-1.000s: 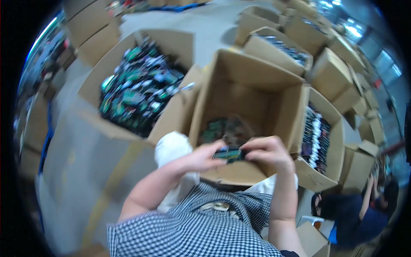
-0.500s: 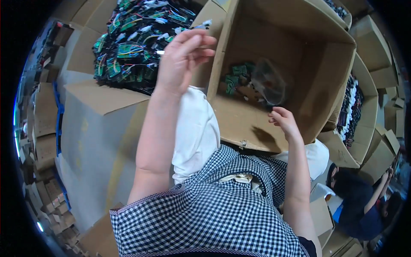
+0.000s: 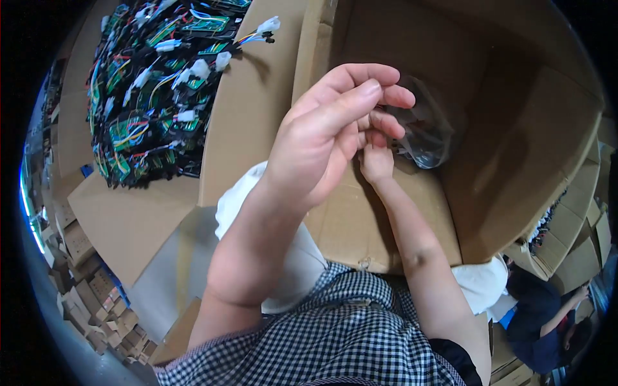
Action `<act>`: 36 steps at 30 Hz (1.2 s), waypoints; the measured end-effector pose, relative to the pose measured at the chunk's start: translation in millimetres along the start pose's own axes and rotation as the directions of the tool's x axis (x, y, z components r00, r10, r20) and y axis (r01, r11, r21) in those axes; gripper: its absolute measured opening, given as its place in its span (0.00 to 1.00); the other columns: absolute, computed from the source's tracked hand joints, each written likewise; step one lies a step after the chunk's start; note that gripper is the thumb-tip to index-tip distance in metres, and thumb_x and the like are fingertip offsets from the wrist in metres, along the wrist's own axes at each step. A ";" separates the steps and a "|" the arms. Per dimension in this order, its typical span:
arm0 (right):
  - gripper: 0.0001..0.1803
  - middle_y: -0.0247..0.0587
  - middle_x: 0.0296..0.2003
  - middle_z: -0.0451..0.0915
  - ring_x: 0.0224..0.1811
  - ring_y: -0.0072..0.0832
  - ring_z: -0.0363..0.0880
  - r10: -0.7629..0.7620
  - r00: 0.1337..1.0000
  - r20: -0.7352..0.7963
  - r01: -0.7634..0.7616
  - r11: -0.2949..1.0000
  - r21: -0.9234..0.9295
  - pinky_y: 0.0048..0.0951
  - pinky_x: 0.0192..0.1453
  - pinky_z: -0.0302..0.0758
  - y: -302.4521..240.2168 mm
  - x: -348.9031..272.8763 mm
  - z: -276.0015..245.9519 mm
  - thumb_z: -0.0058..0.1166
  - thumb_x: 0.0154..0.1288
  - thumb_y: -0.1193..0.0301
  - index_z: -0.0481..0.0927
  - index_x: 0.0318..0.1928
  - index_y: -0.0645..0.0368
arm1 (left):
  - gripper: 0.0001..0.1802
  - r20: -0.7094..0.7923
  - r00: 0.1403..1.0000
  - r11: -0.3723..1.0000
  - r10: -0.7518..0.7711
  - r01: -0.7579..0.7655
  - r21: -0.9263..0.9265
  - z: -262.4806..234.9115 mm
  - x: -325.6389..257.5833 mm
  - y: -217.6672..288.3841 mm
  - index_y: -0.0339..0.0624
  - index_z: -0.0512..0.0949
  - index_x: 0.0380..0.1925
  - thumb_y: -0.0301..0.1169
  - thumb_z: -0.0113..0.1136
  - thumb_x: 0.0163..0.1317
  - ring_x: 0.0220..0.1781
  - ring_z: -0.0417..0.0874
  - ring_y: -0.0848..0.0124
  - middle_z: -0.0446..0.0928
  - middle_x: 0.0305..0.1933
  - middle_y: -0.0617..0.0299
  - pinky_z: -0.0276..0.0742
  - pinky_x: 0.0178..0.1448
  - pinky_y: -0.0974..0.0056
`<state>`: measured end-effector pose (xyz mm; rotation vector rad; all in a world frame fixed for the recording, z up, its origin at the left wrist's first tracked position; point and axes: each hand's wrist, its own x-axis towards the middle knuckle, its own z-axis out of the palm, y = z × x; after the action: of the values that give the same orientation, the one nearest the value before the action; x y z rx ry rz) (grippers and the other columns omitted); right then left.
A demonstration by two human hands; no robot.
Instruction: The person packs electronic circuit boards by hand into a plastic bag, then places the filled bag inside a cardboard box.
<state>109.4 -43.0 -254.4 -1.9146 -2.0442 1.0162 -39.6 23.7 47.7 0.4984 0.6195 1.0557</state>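
Note:
My left hand is raised over the near left side of a large cardboard box. Its fingers are loosely curled and apart, with nothing visible in them. Deep inside the box, my right hand reaches toward the bottom, its fingertips hidden behind my left hand. Beside it lies a clear plastic bag with small bits around it. Left of the box is a heap of green circuit boards with coloured wires and white connectors. One white connector sticks out over the carton's flap.
A cardboard flap juts out at the left, above the grey floor. At the right stands another carton holding wired parts. A person in dark clothes sits at the lower right. Stacked cartons line the far left.
My right hand has moved left and deeper into the box. My left hand has swung from near the heap to over the box. The view has shifted closer to the box.

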 end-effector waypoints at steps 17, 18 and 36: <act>0.13 0.50 0.33 0.80 0.39 0.46 0.78 -0.203 0.969 0.137 0.216 0.973 -0.085 0.45 0.43 0.75 -3.7 23.5 -50.0 0.51 0.54 0.70 0.78 0.41 0.56 | 0.28 0.060 0.996 0.991 0.061 -0.067 0.114 -10.6 11.5 12.5 0.27 0.57 0.59 0.39 0.41 0.68 0.42 0.75 0.61 0.68 0.54 0.39 0.71 0.50 0.62; 0.14 0.50 0.32 0.80 0.38 0.46 0.78 -0.162 0.982 0.092 0.167 0.984 -0.055 0.45 0.43 0.75 -0.9 12.6 -49.4 0.51 0.54 0.70 0.78 0.42 0.56 | 0.27 0.047 0.997 0.991 0.060 -0.065 0.116 -11.0 12.3 11.0 0.27 0.58 0.59 0.38 0.42 0.68 0.42 0.75 0.62 0.69 0.54 0.40 0.71 0.50 0.62; 0.26 0.53 0.55 0.68 0.61 0.46 0.64 0.010 0.999 0.033 -0.001 0.967 -0.255 0.39 0.62 0.65 -13.1 49.4 4.2 0.56 0.50 0.72 0.70 0.53 0.62 | 0.20 -0.069 0.997 0.948 0.042 -0.018 0.319 -4.5 11.3 3.5 0.30 0.66 0.54 0.33 0.44 0.68 0.41 0.79 0.68 0.75 0.49 0.47 0.73 0.47 0.67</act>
<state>88.1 2.1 -266.1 -2.0348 -2.2874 0.8263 -40.9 35.8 44.2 0.7534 0.8585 1.0111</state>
